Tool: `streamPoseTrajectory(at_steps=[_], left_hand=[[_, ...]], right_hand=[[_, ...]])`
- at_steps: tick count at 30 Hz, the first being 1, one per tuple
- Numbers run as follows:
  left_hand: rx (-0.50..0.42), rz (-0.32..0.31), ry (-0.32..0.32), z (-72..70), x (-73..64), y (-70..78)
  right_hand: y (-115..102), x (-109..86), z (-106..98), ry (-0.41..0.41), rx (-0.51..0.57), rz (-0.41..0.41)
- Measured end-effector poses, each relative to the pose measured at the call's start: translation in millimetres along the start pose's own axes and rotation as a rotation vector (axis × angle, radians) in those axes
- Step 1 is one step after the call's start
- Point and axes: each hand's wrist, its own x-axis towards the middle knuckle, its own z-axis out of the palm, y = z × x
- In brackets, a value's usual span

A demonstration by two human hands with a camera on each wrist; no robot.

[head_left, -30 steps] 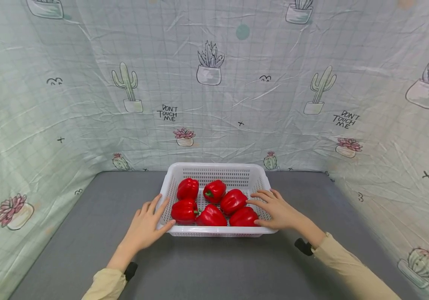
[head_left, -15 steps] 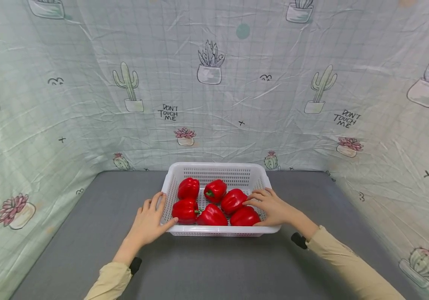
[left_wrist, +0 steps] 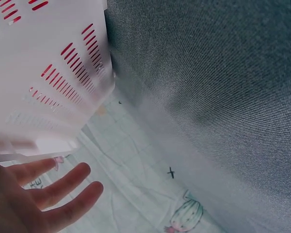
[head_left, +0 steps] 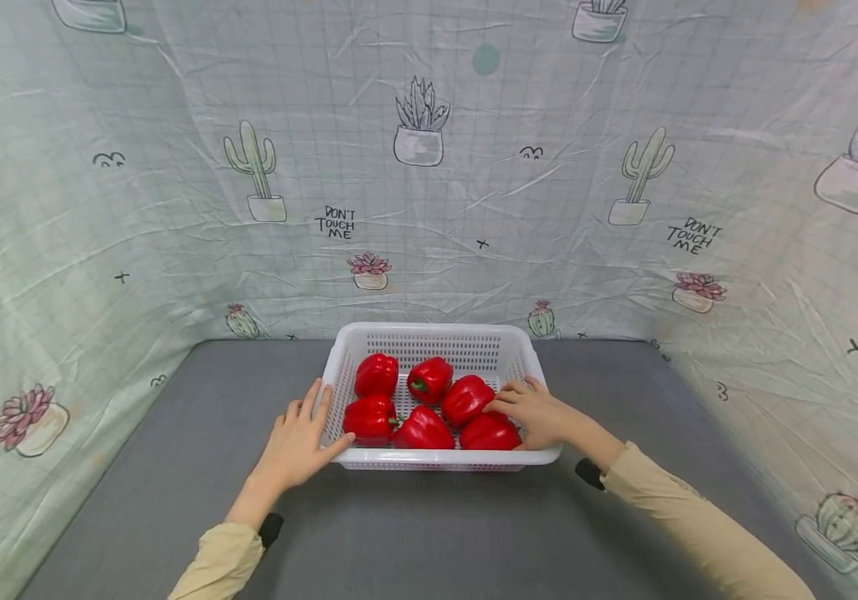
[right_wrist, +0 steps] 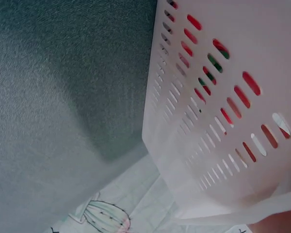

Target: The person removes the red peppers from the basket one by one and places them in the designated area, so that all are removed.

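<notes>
A white plastic basket (head_left: 436, 457) holds several red bell peppers in two rows. In its front right corner, my right hand (head_left: 541, 419) curls its fingers over the right end of a bell pepper (head_left: 484, 432), with the thumb low on the near side. My left hand (head_left: 293, 446) lies at the left rim, fingers spread and fairly straight, the thumb over the front left corner beside another bell pepper (head_left: 370, 419). The left wrist view has loose fingers (left_wrist: 63, 191) beneath the rim. Only a sliver of the right hand (right_wrist: 281, 223) appears in the right wrist view.
The basket stands on a grey tabletop (head_left: 429, 533) near its far edge. A pale cloth (head_left: 429, 208) printed with potted plants hangs behind and at both sides. Through the slots of the basket wall (right_wrist: 218, 160), red and some green show in the right wrist view.
My right hand has shifted slightly left and curled closer round the front right bell pepper. The left hand moved a little along the rim, then stayed. The peppers and basket stay in place.
</notes>
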Motion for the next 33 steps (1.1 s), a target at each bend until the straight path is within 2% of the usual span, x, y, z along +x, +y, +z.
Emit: streamPoseTrajectory(at_steps=[5, 13, 24, 33], left_hand=[[-0.008, -0.005, -0.004, -0.1, 0.0, 0.1], [-0.01, -0.014, -0.015, -0.9, 0.5, 1.3], [-0.026, -0.016, -0.026, -3.3, -0.5, 1.0], [-0.029, -0.005, -0.028, -2.3, 0.0, 0.6]], right_hand=[[2.5, 2.3, 4.7, 0.007, -0.001, -0.001], [3.6, 2.6, 8.8, 0.093, 0.034, -0.007], [-0.7, 0.7, 5.6, 0.168, 0.055, 0.008], [2.9, -3.3, 5.4, 0.286, 0.016, 0.008]])
